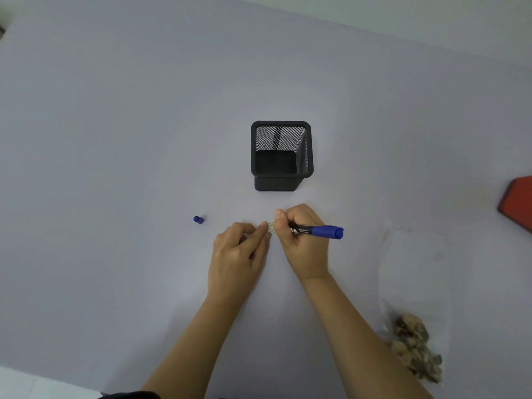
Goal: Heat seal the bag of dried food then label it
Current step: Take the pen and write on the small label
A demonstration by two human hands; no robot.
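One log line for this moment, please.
step: labelling | right hand grips marker at label | left hand holds label | cap off, on table | bag right of hands, untouched

Soft even light, wide-angle edge distortion

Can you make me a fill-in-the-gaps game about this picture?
1. The right hand grips a blue ____.
2. Its loose cap lies to the ____ of the left hand, which pinches a small label.
3. The mesh pen holder is coloured ____.
4. The bag of dried food lies beside the ____ forearm.
Missing words: marker, left, black, right.
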